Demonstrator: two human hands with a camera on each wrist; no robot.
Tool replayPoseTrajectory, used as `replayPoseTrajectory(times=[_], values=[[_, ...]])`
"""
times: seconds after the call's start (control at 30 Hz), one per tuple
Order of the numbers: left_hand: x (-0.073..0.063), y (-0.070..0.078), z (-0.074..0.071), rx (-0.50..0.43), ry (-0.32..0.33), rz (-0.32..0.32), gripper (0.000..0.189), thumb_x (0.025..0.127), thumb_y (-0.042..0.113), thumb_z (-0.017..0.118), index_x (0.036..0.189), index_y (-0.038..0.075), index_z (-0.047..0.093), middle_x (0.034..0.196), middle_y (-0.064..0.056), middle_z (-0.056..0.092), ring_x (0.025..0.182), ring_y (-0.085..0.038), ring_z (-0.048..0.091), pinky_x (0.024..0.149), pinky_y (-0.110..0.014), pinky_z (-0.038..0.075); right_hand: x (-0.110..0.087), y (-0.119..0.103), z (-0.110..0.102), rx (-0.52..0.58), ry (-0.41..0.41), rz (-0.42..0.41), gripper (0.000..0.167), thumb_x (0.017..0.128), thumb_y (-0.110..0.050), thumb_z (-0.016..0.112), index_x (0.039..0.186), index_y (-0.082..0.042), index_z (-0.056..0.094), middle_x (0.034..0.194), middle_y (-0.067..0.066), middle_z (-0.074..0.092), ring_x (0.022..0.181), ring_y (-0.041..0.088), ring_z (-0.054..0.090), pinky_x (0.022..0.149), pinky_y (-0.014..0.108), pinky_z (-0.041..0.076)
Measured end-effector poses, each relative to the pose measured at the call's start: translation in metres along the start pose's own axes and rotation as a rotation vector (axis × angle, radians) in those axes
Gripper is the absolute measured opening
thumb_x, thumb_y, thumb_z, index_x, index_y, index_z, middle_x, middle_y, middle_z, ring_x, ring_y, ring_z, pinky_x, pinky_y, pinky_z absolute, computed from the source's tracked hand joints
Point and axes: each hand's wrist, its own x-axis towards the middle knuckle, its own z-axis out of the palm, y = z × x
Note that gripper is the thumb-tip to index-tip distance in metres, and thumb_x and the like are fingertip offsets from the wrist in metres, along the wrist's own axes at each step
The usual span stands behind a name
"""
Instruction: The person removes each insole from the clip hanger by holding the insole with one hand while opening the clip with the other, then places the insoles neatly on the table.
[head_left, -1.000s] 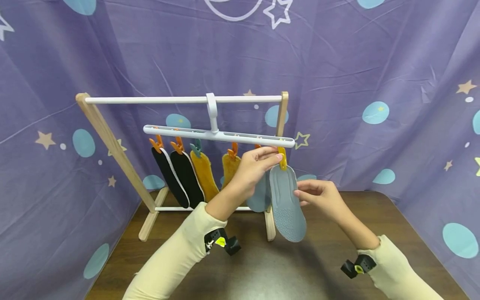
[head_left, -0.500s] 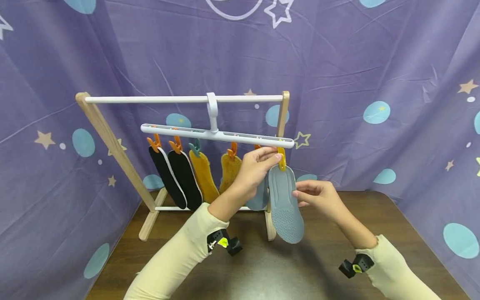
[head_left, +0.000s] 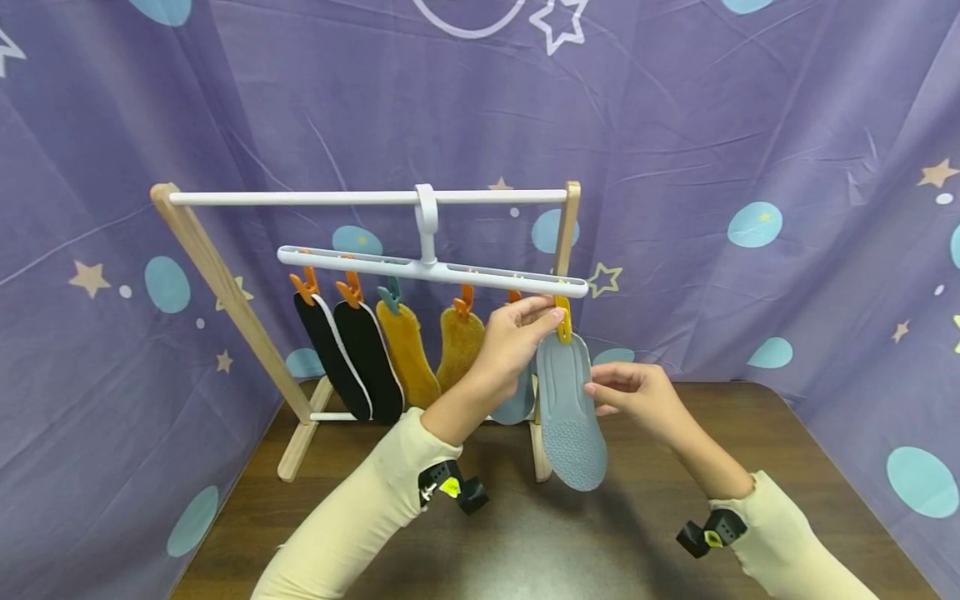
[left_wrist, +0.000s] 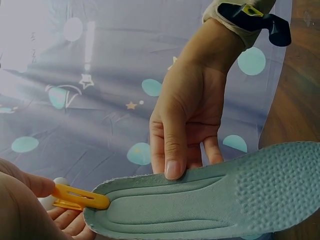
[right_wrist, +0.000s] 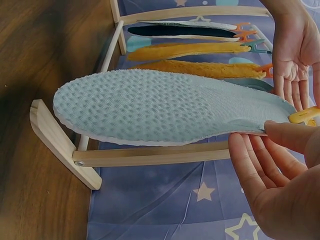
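Observation:
A grey-blue insole [head_left: 572,408] with a dimpled heel hangs toe-up from a yellow clothespin [head_left: 564,321] at the right end of the white hanger [head_left: 450,273]. My left hand [head_left: 510,346] pinches that clothespin between thumb and fingers. With thumb and fingertips, my right hand [head_left: 637,396] pinches the insole's right edge. In the left wrist view, the clothespin [left_wrist: 80,196] bites the insole's toe end. The right wrist view shows the insole's dimpled heel [right_wrist: 130,105] pointing away from my right hand. A second grey-blue insole [head_left: 516,404] hangs partly hidden behind my left hand.
Two black insoles [head_left: 369,358] and two mustard fuzzy insoles [head_left: 408,354] hang from orange and green clothespins on the hanger's left and middle. The hanger hooks over the white rail [head_left: 300,199] of a wooden rack [head_left: 232,308] on a brown table [head_left: 720,442]. A purple curtain [head_left: 675,167] surrounds it.
The hanger's left end has swung slightly left, with the black insoles shifting along. The held insole has drifted slightly left; both hands keep their grips.

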Motion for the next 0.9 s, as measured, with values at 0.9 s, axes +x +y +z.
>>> replayPoseTrajectory(times=[0.9], values=[[0.0004, -0.0006, -0.0012, 0.017, 0.009, -0.001, 0.034, 0.098, 0.009, 0.067, 0.130, -0.004, 0.065, 0.127, -0.019, 0.070, 0.112, -0.018, 0.066, 0.105, -0.033, 0.052, 0.0014, -0.0031, 0.0030, 0.031, -0.003, 0.091, 0.036, 0.093, -0.007, 0.073, 0.120, 0.016, 0.065, 0.104, 0.016, 0.077, 0.086, 0.010, 0.074, 0.080, 0.047, 0.063]])
